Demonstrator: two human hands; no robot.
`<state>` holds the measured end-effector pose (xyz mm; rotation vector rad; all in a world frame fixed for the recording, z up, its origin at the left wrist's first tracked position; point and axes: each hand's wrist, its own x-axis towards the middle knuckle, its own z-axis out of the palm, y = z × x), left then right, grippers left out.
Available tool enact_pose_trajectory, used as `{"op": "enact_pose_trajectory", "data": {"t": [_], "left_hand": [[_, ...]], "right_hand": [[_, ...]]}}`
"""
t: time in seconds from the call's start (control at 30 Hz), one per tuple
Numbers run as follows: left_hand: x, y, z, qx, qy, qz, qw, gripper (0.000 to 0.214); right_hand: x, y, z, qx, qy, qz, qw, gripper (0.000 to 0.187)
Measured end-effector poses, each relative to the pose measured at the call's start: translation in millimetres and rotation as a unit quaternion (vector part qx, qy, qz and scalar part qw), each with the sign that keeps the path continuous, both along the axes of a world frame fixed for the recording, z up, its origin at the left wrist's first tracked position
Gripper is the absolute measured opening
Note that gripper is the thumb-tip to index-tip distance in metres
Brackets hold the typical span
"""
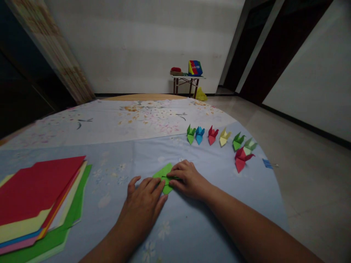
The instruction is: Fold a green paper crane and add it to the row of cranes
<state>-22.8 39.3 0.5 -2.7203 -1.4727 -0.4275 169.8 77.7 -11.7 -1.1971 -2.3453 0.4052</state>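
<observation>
A small piece of folded green origami paper [166, 170] lies on the blue tablecloth in front of me, its folds partly covered by fingers. My left hand [144, 199] rests palm down at its left side, fingers spread and fingertips touching the paper's edge. From the other side, my right hand [189, 179] closes thumb and fingers on the right part of the same paper. Beyond my right hand stands a row of several folded paper cranes, among them a blue crane [200, 135], a yellow crane [225, 137] and a large red crane [242, 159].
A stack of coloured paper [41, 186], red on top, lies at the table's left. The round table's right edge curves past the cranes, where a blue clip-like item [267, 163] sits. By the far wall, a small table [188, 77] carries a colourful box [195, 68].
</observation>
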Motion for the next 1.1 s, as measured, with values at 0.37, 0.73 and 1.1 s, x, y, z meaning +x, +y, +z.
{"op": "enact_pose_trajectory", "data": {"t": [0.37,0.73,1.1], "left_hand": [[-1,1,-0.7,0.016,0.004,-0.011,1.0,0.025],[-1,6,1.5,0.006,0.004,-0.033,0.999,0.03],[-6,10,0.0,0.009,0.046,-0.062,0.997,0.033]], "right_hand": [[6,1,1.5,-0.009,0.018,0.027,0.999,0.02],[10,3,5.9,-0.02,0.019,0.046,0.999,0.023],[41,10,9.6,-0.044,0.088,0.018,0.995,0.015]]}}
